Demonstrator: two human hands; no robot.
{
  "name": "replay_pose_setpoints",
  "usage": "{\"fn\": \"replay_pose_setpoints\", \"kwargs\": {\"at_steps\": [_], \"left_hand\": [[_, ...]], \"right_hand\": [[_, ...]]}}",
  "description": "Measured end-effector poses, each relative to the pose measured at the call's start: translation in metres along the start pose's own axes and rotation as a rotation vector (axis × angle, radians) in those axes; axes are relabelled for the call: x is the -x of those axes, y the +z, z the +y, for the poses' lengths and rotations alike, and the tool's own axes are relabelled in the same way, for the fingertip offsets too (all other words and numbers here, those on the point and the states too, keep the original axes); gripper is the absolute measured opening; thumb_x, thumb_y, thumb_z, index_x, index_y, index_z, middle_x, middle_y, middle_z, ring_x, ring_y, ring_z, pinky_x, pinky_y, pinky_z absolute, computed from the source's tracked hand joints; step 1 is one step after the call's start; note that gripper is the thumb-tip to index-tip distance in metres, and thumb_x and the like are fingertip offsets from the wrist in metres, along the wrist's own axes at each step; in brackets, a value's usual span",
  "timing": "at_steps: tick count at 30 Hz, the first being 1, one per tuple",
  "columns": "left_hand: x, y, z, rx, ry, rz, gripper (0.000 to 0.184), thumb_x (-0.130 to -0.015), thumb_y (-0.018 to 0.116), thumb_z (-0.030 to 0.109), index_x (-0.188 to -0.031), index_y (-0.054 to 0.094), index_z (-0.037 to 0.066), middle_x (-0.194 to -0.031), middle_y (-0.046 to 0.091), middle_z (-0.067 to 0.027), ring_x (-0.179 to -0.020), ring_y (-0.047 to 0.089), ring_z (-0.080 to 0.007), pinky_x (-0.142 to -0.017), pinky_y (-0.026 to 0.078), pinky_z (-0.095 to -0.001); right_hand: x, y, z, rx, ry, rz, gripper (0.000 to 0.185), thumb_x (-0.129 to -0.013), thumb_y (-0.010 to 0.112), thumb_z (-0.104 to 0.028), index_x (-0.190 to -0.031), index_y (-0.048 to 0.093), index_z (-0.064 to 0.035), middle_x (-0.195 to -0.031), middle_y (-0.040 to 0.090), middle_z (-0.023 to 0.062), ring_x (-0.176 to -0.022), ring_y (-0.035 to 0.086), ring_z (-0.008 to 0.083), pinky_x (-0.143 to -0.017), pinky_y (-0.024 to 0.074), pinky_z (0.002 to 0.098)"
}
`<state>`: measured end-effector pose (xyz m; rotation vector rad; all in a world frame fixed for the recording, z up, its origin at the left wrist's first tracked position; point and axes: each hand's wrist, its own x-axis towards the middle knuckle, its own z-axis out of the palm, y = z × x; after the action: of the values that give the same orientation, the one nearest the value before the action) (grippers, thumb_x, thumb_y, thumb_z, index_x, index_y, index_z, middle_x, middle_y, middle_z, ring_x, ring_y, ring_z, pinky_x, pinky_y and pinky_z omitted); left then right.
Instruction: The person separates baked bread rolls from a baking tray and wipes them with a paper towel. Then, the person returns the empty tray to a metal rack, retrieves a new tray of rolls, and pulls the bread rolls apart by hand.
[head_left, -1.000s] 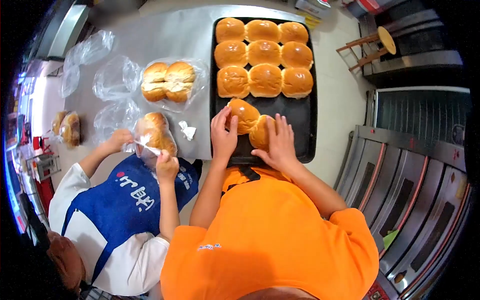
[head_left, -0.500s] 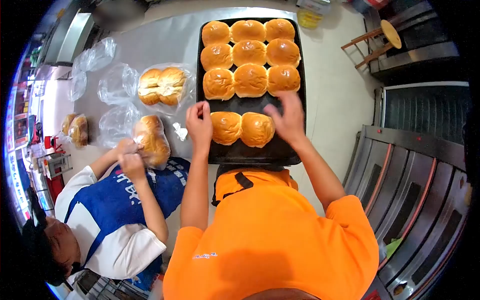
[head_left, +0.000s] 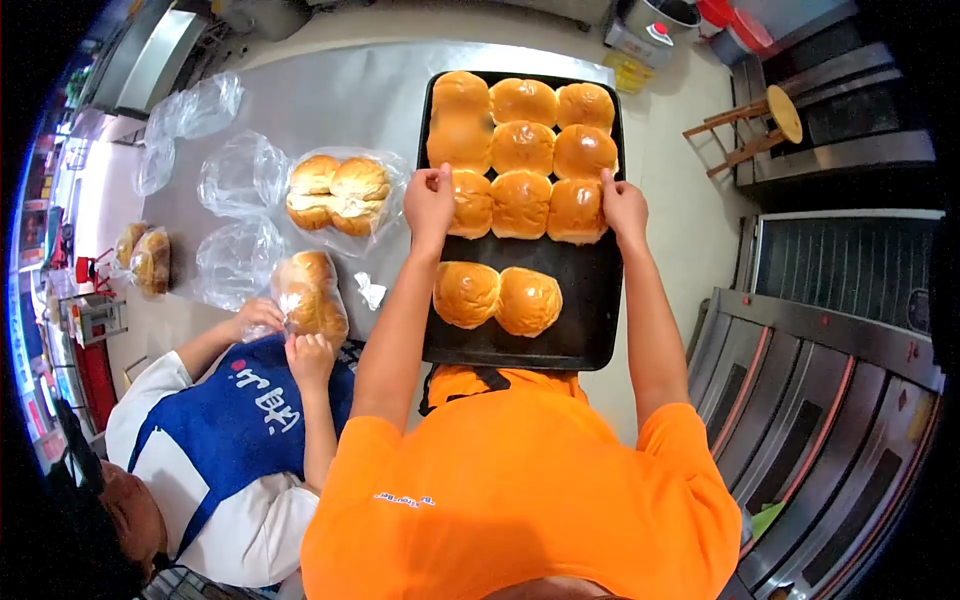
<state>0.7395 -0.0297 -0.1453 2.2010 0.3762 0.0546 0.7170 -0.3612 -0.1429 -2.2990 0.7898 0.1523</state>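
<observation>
Before me a black baking tray (head_left: 560,345) holds a block of golden buns (head_left: 521,204), three to a row. Nearer to me on the tray lies a joined pair of buns (head_left: 497,298). My left hand (head_left: 431,207) has its fingers curled at the left end of the block's nearest row, by the tray's edge. At that row's right end sits my right hand (head_left: 625,210), fingers also curled. Whether the fingertips grip the outer buns or the tray rim is hidden. Part of the upper left buns looks blurred.
A co-worker in a blue apron (head_left: 240,400) handles a bagged bread (head_left: 308,295) to my left. On the metal table (head_left: 330,90) lie another bagged bread (head_left: 338,195) and clear plastic bags (head_left: 240,175). A wooden stool (head_left: 785,112) and metal racking (head_left: 800,400) stand right.
Both my hands have moved up from beside the front pair to the ends of the row beyond it. My right hand's spread fingers have curled in. The view has shifted slightly.
</observation>
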Motion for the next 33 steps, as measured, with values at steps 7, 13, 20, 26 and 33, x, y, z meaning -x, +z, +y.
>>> {"fn": "replay_pose_setpoints", "kwargs": {"at_steps": [7,13,20,26,33], "left_hand": [[-0.025,0.026,-0.015,0.768,-0.199,0.15,0.029,-0.098,0.076,0.026,-0.108,0.068,-0.001,-0.095,0.072,-0.0077,-0.076,0.064,-0.0126,-0.07,0.053,-0.0305],[-0.019,0.022,-0.008,0.995,-0.464,-0.185,0.022,-0.099,0.074,0.017,-0.107,0.068,-0.002,-0.098,0.071,-0.0077,-0.079,0.065,-0.0127,-0.073,0.053,-0.0284],[0.004,0.031,0.003,0.69,-0.251,0.006,0.017,-0.097,0.073,0.014,-0.094,0.069,-0.003,-0.082,0.075,-0.0083,-0.074,0.067,-0.0107,-0.07,0.052,-0.0283],[0.021,0.009,0.027,0.525,-0.174,0.009,0.019,-0.098,0.073,0.015,-0.094,0.07,-0.003,-0.082,0.075,-0.0049,-0.072,0.062,-0.0041,-0.067,0.049,-0.0241],[0.033,0.003,-0.011,0.718,-0.111,-0.079,0.018,-0.101,0.069,0.014,-0.11,0.07,-0.002,-0.096,0.076,-0.0072,-0.085,0.069,-0.0093,-0.079,0.054,-0.0259]], "right_hand": [[0.018,-0.019,-0.058,0.361,-0.324,0.134,0.038,-0.097,0.068,-0.042,-0.103,0.078,-0.0056,-0.103,0.075,0.0177,-0.103,0.07,0.0377,-0.089,0.0547,0.0471],[0.019,0.037,-0.17,0.157,-1.322,-0.127,0.026,-0.096,0.066,-0.017,-0.121,0.074,-0.0157,-0.147,0.057,0.0142,-0.145,0.043,0.0374,-0.117,0.0369,0.0526],[-0.006,0.083,-0.218,0.878,-1.691,-0.366,0.026,-0.093,0.064,-0.026,-0.117,0.072,-0.0202,-0.164,0.042,0.0076,-0.161,0.017,0.0334,-0.13,0.0129,0.0576],[-0.036,0.077,-0.227,0.931,-1.721,-0.287,0.024,-0.093,0.063,-0.027,-0.114,0.07,-0.0178,-0.165,0.041,0.008,-0.16,0.021,0.0305,-0.131,0.0132,0.0543],[-0.044,0.071,-0.223,0.327,-1.315,-0.325,0.025,-0.1,0.066,-0.02,-0.122,0.072,-0.0088,-0.154,0.052,0.0179,-0.147,0.042,0.0389,-0.12,0.037,0.0471]]}}
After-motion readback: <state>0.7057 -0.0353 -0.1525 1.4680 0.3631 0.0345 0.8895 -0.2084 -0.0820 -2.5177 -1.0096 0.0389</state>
